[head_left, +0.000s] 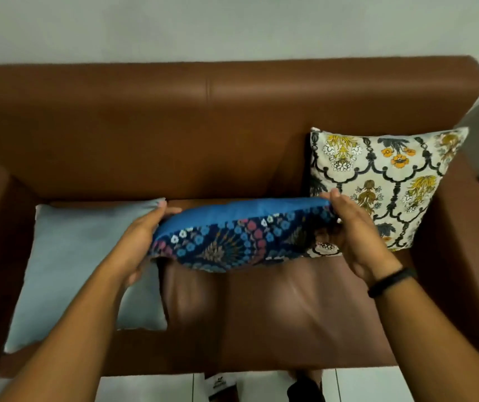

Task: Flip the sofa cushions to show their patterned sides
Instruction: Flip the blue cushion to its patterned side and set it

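A blue cushion hangs in the air over the middle of the brown sofa seat. Its plain blue side faces up and away; its dark floral side faces me. My left hand grips its left end and my right hand grips its right end. A cream floral cushion leans upright against the backrest on the right, pattern showing. A plain pale grey cushion lies flat on the left of the seat, partly under my left forearm.
The sofa backrest runs across behind the cushions, with armrests at both sides. A pale wall rises behind it. White floor tiles show below the seat's front edge. A black band circles my right wrist.
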